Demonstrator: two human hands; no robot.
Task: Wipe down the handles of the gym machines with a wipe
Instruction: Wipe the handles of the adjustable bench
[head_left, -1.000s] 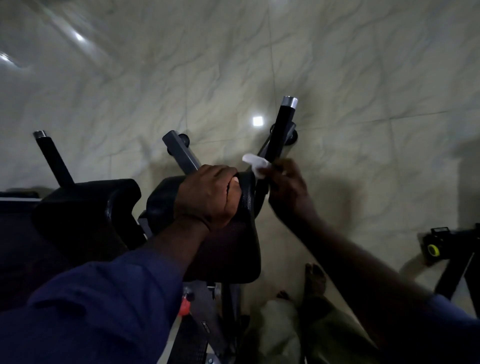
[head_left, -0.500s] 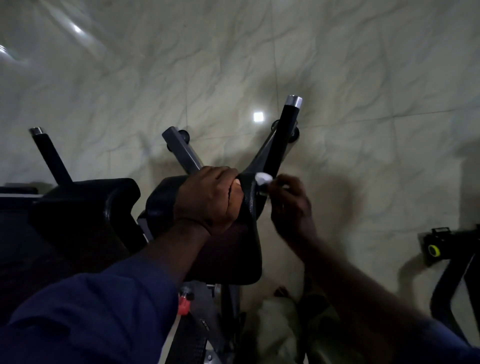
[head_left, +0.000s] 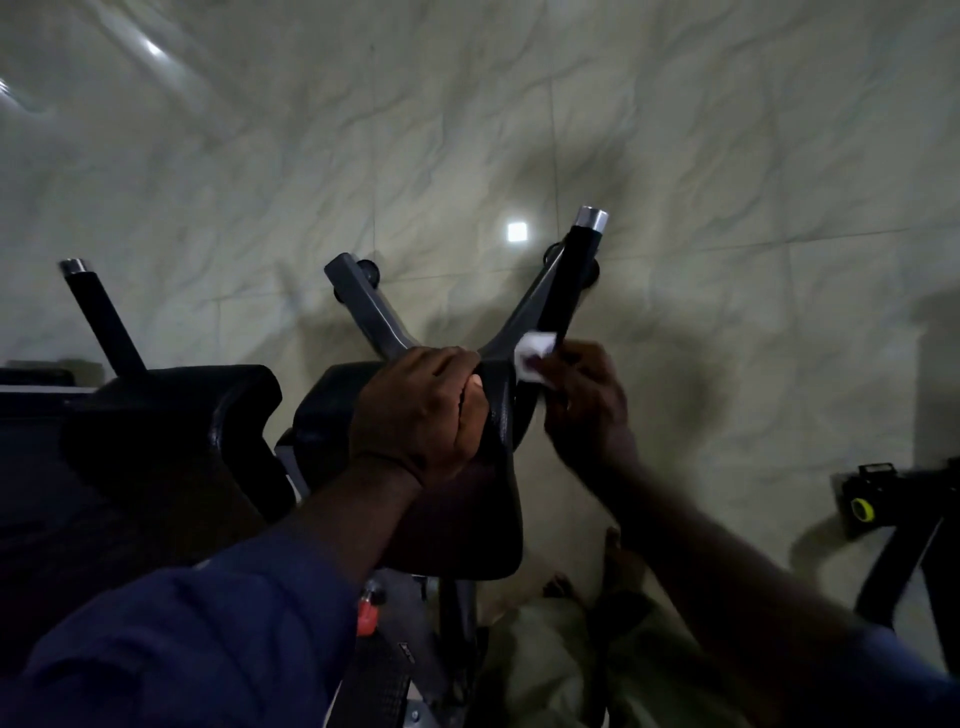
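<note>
A black handle (head_left: 569, 291) with a silver end cap rises from the gym machine, tilted up to the right. My right hand (head_left: 584, 410) pinches a small white wipe (head_left: 532, 356) against the base of that handle. My left hand (head_left: 421, 410) is closed over the top edge of the right black arm pad (head_left: 457, 509). A second black handle (head_left: 101, 317) with a silver cap stands at the far left behind the left arm pad (head_left: 156, 415).
A grey frame bar (head_left: 366, 306) angles up left between the handles. Pale marble floor tiles (head_left: 727, 156) lie below. Another machine with a yellow knob (head_left: 862, 510) sits at the right edge. A red knob (head_left: 368, 610) shows under the pad, and my foot (head_left: 615, 556) is beside it.
My right hand slid the wipe down the handle to its base, then slightly back up. My left hand stayed on the pad.
</note>
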